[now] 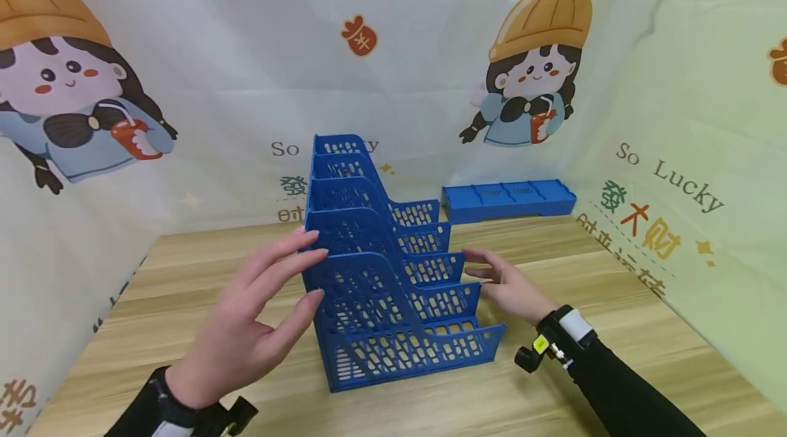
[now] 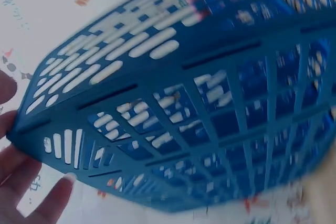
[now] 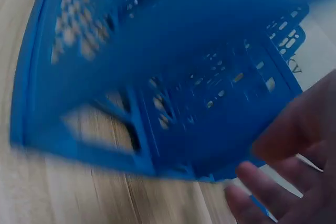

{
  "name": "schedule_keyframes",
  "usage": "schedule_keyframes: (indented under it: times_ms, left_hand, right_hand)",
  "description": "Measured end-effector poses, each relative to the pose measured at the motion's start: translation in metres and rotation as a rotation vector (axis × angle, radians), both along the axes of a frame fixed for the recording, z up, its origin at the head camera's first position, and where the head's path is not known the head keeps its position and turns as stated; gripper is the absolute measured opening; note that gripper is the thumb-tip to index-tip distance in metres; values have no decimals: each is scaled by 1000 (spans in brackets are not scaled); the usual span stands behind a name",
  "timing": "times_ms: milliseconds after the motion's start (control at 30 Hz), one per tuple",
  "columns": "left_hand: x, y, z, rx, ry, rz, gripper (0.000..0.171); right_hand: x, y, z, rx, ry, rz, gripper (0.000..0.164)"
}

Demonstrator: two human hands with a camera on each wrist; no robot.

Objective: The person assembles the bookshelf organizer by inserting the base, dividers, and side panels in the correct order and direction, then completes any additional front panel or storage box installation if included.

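Observation:
A blue plastic magazine file rack [image 1: 353, 265] stands upright on the table, its several perforated compartments stepped from tall backs at the left to low fronts at the right. My left hand [image 1: 246, 317] is at the rack's tall back edge, thumb and fingers spread. In the left wrist view, fingertips [image 2: 23, 177] touch a corner of the slotted rack [image 2: 210, 145]. My right hand [image 1: 510, 290] is at the low front ends, loosely bent fingers against the middle compartments. The right wrist view shows its fingers [image 3: 268, 187] beside the rack [image 3: 173, 35], blurred; no firm grip shows.
A long, low blue plastic piece [image 1: 509, 201] lies at the back right of the wood-grain table [image 1: 203, 273], close to the wall. Printed cloth [image 1: 418, 102] hangs behind the table and along both sides. Each wrist carries a strapped camera.

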State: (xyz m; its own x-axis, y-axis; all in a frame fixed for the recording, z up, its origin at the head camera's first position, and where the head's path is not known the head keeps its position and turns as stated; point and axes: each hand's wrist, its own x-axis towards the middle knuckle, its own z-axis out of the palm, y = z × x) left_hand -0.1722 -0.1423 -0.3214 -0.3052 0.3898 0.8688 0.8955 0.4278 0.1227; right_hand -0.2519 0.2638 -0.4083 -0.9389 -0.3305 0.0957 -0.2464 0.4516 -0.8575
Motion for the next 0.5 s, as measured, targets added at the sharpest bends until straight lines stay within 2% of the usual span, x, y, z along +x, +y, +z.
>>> schedule_keyframes:
  times_ms: [67,133,200,233,300,367,433,500]
  left_hand:
    - [-3,-6,0,14,63,86,54]
    - [-5,-13,-1,29,99,214,65]
    - [-6,-18,-4,25,75,341,83]
    - [-7,-20,-5,15,36,395,95]
    - [-8,-24,-7,-4,-91,475,112]
    - [-12,-26,-7,-9,-237,518,123]
    - [-19,-30,-7,9,-363,522,128]
    - [-27,-35,-5,50,-486,466,124]
  right_hand:
    - [3,1,-2,9,25,8,65]
    - [7,1,-4,33,60,16,58]
    - [13,-1,-5,58,83,38,53]
    - [16,-3,-5,75,95,46,51]
    - [26,-9,-3,104,112,64,47]
    - [38,-17,1,135,119,91,44]
    - [51,-27,6,178,134,124,42]
    - [65,-38,11,211,144,169,41]
